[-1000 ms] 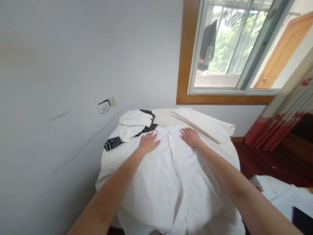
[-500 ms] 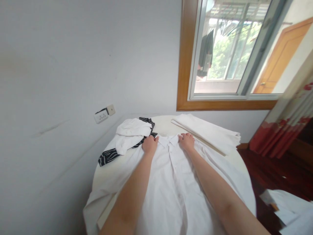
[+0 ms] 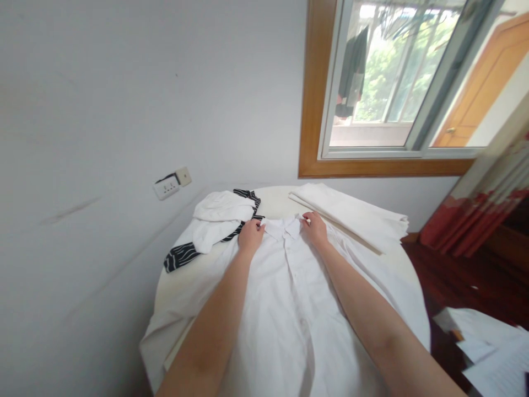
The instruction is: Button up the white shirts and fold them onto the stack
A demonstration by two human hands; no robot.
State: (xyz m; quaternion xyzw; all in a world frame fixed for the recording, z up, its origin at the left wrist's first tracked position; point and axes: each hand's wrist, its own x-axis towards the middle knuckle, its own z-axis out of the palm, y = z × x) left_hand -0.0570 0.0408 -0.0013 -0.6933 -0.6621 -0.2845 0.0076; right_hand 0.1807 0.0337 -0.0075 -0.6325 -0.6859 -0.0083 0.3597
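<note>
A white button-up shirt lies front side up, spread over a round cream table, its collar toward the wall and its sleeves out to both sides. At the left end of the collar, my left hand is closed with thumb and fingers pinching the cloth. My right hand pinches the collar's right end in the same way. Just beyond my left hand lies a crumpled white garment with black-and-white striped cloth around it. Past my right hand rests a folded white cloth.
Behind the table stands a pale wall with a socket. A wood-framed window is at the upper right, beside a red and cream curtain. White papers lie low at the right, above the dark red floor.
My fingers have gone from lying on the shirt near the collar to pinching its two ends. The view has tilted slightly, and the shirt stays in place on the table.
</note>
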